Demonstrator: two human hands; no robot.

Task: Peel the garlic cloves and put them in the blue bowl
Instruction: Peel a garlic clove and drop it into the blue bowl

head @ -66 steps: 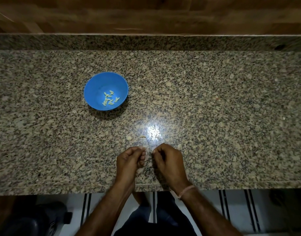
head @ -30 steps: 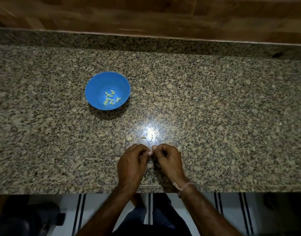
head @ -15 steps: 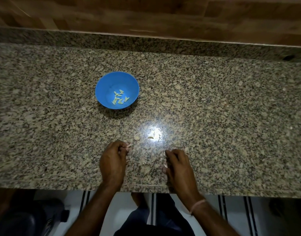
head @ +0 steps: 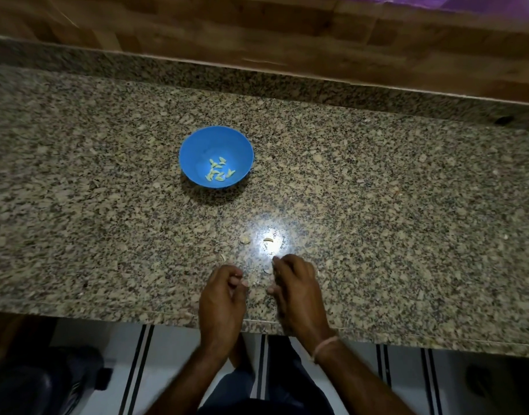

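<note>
The blue bowl (head: 194, 145) stands on the granite counter (head: 377, 205) left of centre, with several peeled garlic cloves (head: 217, 172) at its bottom. Both hands hover close together over the counter's front edge. My left hand (head: 222, 295) has its fingers curled and nothing shows in them. My right hand (head: 297, 287) is curled too, and a small pale garlic clove (head: 267, 270) shows at its fingertips. A bit of peel (head: 222, 257) lies just beyond my left hand.
Two more small pale bits (head: 244, 240) (head: 268, 240) lie in the bright light patch between the hands and the bowl. A wooden wall (head: 257, 31) backs the counter. Striped floor (head: 143, 354) and my legs show below the front edge.
The hands worked one piece together, pulled apart, and have come close again. The pale bit my left hand pinched now lies on the counter. The view shifted slightly.
</note>
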